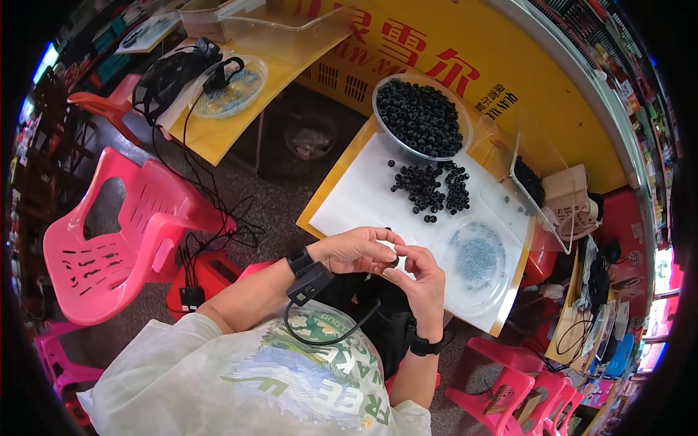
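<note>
Both the left hand (358, 251) and right hand (420, 275) pinch one small black ring (393, 263), probably light, stiff and fiddly, best gripped by its rim, with the loose pile of rings (430, 187) at twelve o'clock.

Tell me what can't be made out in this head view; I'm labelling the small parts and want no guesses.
- Head view: what the left hand and right hand pinch; the fingers cover it.
- Head view: the pieces in the clear dish; too small to tell.
- Head view: the shape of each black ring in the bowl; too small.
- Head view: the table's near edge; hands hide it.
</note>
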Tool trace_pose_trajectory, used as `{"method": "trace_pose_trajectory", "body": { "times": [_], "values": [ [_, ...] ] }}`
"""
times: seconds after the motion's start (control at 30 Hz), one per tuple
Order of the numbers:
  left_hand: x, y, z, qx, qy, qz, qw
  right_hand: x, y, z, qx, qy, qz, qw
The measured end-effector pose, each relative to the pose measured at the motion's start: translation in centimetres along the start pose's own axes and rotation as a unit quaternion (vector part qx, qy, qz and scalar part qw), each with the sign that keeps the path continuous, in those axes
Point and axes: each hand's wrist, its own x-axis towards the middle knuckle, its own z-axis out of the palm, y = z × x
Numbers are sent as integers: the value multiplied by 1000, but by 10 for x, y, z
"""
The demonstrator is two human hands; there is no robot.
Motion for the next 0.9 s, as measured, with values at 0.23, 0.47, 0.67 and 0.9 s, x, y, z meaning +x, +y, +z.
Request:
{"method": "trace_pose_trajectory", "body": {
  "times": [0.23, 0.47, 0.67, 0.9],
  "values": [
    [-3, 3, -11, 41, 15, -62, 997, -6, 15, 10, 14, -6, -10, 1000],
    [-9, -4, -28, 41, 36, -101, 993, -15, 20, 28, -53, 27, -27, 998],
    [-9, -9, -29, 27, 48, -79, 995, -16, 25, 36, -35, 50, -8, 998],
    [-4, -25, -23, -55, 92, 30, 994, -15, 14, 34, 0, 122, 62, 991]
  ]
}}
